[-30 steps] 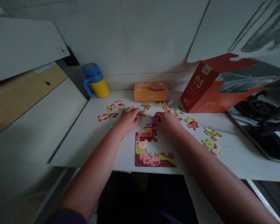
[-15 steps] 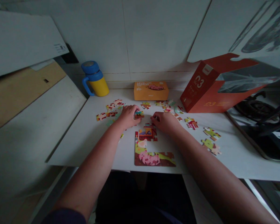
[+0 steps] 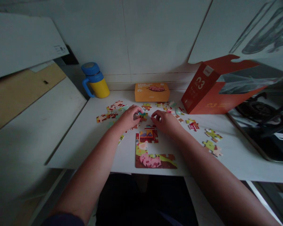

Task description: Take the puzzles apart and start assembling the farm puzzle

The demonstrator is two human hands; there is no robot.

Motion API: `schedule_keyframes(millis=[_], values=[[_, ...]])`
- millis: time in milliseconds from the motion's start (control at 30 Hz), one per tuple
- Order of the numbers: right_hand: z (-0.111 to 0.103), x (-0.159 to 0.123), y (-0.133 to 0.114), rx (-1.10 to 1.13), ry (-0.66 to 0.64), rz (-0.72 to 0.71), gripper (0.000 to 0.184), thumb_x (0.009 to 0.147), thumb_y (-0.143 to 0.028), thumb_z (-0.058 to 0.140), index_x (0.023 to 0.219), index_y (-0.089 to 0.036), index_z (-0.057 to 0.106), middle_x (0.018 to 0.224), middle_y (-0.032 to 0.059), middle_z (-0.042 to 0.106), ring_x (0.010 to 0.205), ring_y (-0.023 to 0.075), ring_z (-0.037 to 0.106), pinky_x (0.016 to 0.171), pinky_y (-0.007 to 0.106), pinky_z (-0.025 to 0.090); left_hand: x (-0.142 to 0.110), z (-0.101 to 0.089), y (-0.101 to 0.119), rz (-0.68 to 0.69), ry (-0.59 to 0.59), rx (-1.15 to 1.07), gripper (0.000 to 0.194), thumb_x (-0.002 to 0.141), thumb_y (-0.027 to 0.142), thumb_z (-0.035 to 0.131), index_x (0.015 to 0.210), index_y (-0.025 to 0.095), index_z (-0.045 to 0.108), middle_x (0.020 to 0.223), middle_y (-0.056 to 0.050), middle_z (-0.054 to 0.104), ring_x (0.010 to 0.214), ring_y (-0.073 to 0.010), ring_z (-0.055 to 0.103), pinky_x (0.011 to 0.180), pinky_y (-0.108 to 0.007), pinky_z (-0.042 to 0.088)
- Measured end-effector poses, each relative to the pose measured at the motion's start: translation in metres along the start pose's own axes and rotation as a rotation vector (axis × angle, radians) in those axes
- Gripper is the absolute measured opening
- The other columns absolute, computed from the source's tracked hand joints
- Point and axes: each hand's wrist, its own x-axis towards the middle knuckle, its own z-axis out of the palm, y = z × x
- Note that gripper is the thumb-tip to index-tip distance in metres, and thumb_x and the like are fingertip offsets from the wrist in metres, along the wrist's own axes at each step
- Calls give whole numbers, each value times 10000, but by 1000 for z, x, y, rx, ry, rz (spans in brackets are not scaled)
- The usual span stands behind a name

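My left hand is closed at the fingertips on a puzzle piece with teal and yellow-green print, just above the tabletop. To its right, my right hand has curled fingers, with a gap between thumb and forefinger and nothing visible in it. Below the hands lies a partly joined puzzle, with a pink spotted animal along its bottom strip and a red-framed section at its upper left. A small red-and-teal piece is at the top of that section, close to my right fingertips.
Loose pieces lie around: a group at left, a brown-and-green piece behind, a red barn piece and green pieces at right. An orange puzzle box, a blue-yellow mug, a red carton and a stove border the area.
My left hand has shifted slightly right with the puzzle piece. My right thumb and forefinger have parted a little. The joined puzzle looks the same.
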Motion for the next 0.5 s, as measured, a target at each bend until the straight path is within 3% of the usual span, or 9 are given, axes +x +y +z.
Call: schedule_keyframes(millis=[167,267,367,500], values=[[3,0,3,39,79,-36,268,972,-323,633,1209,-209,681,1043,61,750,756,164,635,717,279,423,-2,3,-2,-55,59,-143,158,875,122,663,998,221,657,1044,-40,696,977,-187,654,939,-367,530],[4,-1,5,82,89,-72,272,978,-332,626,1218,-211,676,1045,58,743,768,166,634,721,279,429,-2,7,-2,-128,68,-341,113,873,213,719,959,215,645,1013,-41,699,960,-183,673,957,-379,547],[5,-1,5,127,80,-125,220,986,-350,618,1129,-202,698,1018,58,737,784,167,632,722,274,432,-4,10,1,-197,14,-529,199,837,278,782,952,207,637,994,-41,700,931,-177,692,922,-372,568],[5,-1,2,145,60,-162,187,995,-359,603,1014,-205,707,964,49,735,780,167,622,712,270,422,-5,10,7,-267,-73,-616,238,812,283,810,947,205,631,946,-32,698,852,-162,691,791,-319,566]])
